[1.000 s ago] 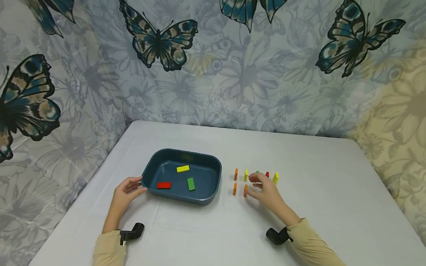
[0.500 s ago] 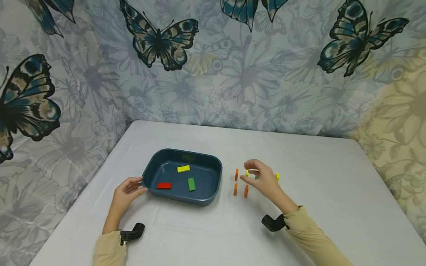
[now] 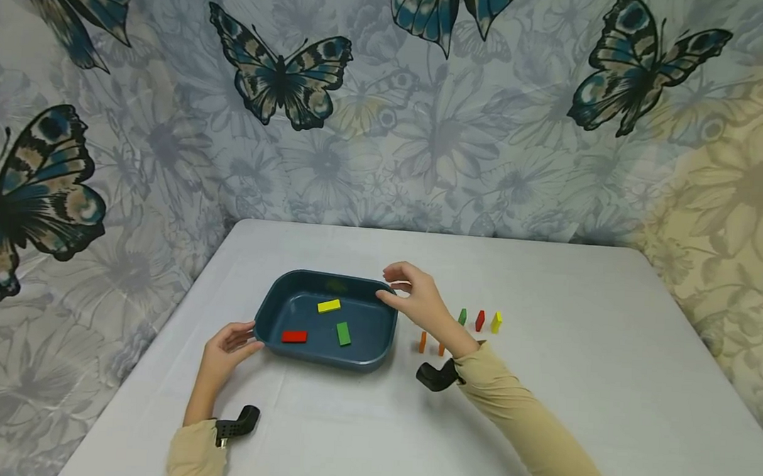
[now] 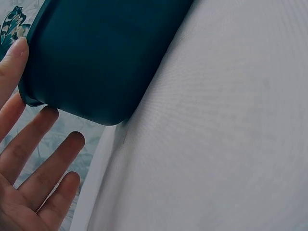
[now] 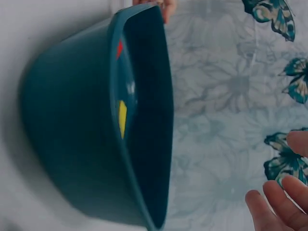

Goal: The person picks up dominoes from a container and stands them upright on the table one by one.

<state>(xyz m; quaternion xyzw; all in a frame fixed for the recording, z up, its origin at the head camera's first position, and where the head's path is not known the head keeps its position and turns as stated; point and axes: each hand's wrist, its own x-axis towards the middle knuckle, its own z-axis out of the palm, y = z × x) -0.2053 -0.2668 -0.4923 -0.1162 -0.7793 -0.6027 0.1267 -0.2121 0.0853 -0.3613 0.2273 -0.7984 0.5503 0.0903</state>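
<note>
A dark blue-green tub [image 3: 325, 356] stands on the white table, with a yellow block [image 3: 329, 306], a red block [image 3: 295, 337] and a green block [image 3: 343, 333] lying flat inside. My left hand [image 3: 224, 352] rests at its left end, fingers spread and touching the rim in the left wrist view. Over the tub's back right corner is my right hand [image 3: 411, 290], thumb and fingers apart with nothing between them. In the right wrist view its fingertips [image 5: 259, 204] are clear of the tub wall.
Right of the tub, small blocks stand upright: an orange block [image 3: 423, 342], another partly behind the wrist, a green block [image 3: 462, 317], a red block [image 3: 480, 320] and a yellow block [image 3: 496, 322]. The right forearm passes in front of this group. Butterfly-patterned cloth hangs behind the table.
My right hand has moved left from the standing blocks to the tub's back right corner. The red standing block shows again. My left hand stays at the tub's left end.
</note>
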